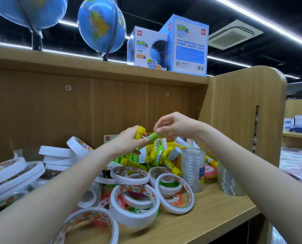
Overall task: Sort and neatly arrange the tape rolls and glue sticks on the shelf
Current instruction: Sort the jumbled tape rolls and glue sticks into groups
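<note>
Two glue sticks are up: our left hand (pixel 129 140) grips the yellow glue stick (pixel 140 132) upright, our right hand (pixel 171 126) pinches the green glue stick (pixel 152 137) lying crosswise between both hands, above the glue-stick pile (pixel 157 155) at the shelf (pixel 217 205) back.

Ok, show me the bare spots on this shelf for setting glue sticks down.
Bare board shows along the front edge, right of the white tape rolls and before the clear tape stack. The glue stick pile and the left are crowded.

Left hand (pixel 129 139) grips a yellow glue stick (pixel 140 132) above the jumbled pile; right hand (pixel 173 126) pinches a lime-green glue stick (pixel 153 137). White tape rolls (pixel 134 203) crowd the front edge of the wooden shelf (pixel 217 206), a clear tape stack (pixel 193 169) near its right edge.
</note>
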`<state>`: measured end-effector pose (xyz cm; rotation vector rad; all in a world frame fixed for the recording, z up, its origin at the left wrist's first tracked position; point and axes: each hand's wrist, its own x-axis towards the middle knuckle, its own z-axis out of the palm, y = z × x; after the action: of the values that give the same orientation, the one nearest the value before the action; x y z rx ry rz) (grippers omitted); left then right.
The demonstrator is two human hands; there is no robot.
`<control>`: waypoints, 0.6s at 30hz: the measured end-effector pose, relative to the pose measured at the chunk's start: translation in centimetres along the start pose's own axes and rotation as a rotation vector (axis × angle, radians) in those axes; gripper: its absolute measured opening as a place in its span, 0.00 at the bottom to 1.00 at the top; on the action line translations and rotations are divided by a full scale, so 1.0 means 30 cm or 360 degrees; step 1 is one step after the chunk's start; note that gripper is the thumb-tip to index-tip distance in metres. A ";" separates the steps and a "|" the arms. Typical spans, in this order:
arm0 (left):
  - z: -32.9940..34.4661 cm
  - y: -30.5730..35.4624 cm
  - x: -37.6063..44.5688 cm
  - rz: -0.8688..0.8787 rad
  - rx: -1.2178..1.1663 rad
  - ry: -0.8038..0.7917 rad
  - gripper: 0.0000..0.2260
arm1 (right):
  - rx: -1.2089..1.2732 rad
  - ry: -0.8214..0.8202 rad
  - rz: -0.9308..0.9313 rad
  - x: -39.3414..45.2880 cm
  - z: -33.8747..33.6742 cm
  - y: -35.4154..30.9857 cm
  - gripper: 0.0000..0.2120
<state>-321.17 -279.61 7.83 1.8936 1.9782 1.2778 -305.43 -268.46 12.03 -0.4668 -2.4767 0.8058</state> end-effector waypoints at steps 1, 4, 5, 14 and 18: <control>-0.011 -0.005 0.003 -0.0014 0.0040 0.0086 0.06 | 0.0067 0.0101 0.0067 0.006 -0.006 0.015 0.04; -0.048 -0.013 0.009 -0.0018 0.0312 0.0272 0.06 | 0.0049 0.0472 0.0338 0.032 -0.043 0.088 0.04; -0.056 -0.014 0.010 -0.0041 0.0394 0.0303 0.08 | -0.0062 0.0576 0.0427 0.041 -0.055 0.114 0.05; -0.015 -0.010 0.026 -0.0262 0.0016 0.0104 0.05 | -0.0826 0.0596 0.0487 0.104 -0.043 0.156 0.05; -0.009 -0.009 0.018 -0.0103 0.0105 -0.0042 0.07 | -0.0548 0.0619 0.0343 0.101 -0.020 0.127 0.09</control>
<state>-321.65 -279.24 8.08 1.8482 2.0752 1.1793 -306.96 -263.88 11.16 -0.9304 -2.2198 0.3182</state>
